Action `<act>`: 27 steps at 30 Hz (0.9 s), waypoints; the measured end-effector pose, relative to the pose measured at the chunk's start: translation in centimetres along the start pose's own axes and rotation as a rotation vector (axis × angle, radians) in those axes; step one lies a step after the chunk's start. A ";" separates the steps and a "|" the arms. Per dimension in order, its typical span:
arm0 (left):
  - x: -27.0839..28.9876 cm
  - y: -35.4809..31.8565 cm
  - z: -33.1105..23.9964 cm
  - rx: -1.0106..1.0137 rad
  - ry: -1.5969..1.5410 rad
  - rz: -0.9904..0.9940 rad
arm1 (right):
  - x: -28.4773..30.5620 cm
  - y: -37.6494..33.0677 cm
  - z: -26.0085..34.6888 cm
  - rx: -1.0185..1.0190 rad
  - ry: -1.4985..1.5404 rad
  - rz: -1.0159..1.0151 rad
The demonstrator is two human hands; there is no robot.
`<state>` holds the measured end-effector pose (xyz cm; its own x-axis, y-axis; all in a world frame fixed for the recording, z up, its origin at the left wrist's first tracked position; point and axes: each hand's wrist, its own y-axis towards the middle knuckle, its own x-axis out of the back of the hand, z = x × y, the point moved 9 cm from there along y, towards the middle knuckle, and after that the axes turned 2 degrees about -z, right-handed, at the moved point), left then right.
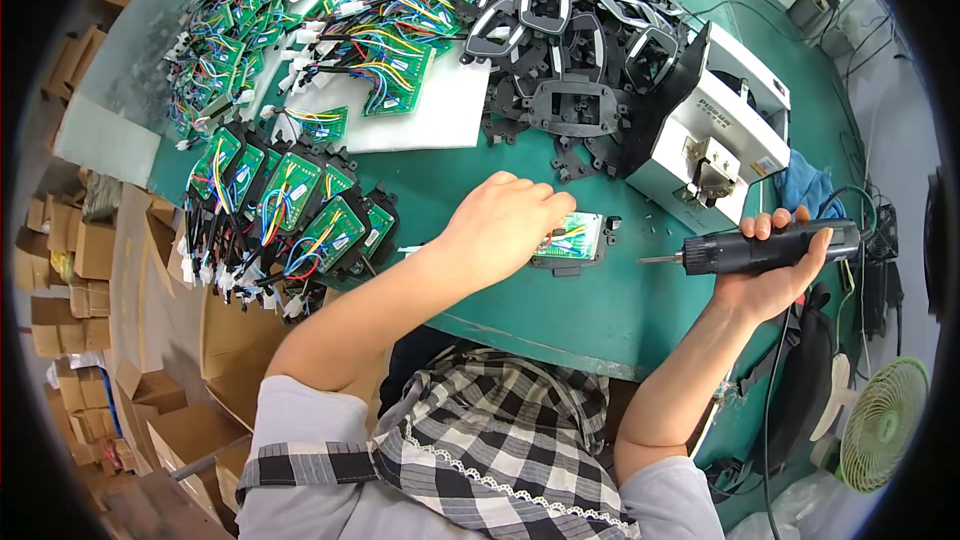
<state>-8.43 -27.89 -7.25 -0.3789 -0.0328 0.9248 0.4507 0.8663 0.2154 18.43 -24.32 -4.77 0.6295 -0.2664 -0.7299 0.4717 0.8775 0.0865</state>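
My left hand [505,218] is closed, its bent fingers at the left side of a small green circuit board [580,238] with coloured wires. That board lies in a black plastic frame [570,267] on the green table, near its front edge. The fingertips partly cover the board, so their exact grip is hidden. To the right, my right hand [762,290] is wrapped around a black electric screwdriver [765,250]. Its thin bit points left toward the board, a short way apart from it and above the table.
A white box-shaped machine [715,125] stands behind the screwdriver, beside heaped black plastic frames [578,108]. Wired green boards [400,80] lie on white foam [450,120] at the back left. Framed boards [290,195] fill the table's left edge. A blue cloth [802,187] lies right.
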 end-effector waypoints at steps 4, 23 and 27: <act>1.4 -0.9 -1.1 0.033 0.011 -0.146 | -0.4 -0.5 0.4 0.064 -0.039 -0.017; 2.6 -2.4 -1.5 0.084 -0.107 -0.197 | -11.9 -0.7 5.9 0.676 -0.412 0.376; 2.9 -2.8 -0.6 0.149 -0.146 -0.191 | -11.5 -0.5 5.6 0.683 -0.405 0.381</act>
<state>-10.25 -30.68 -4.98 -0.5630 -0.1393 0.8146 0.2401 0.9156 0.3225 14.38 -23.96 7.40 0.9286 -0.2390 -0.2838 0.3700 0.5396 0.7562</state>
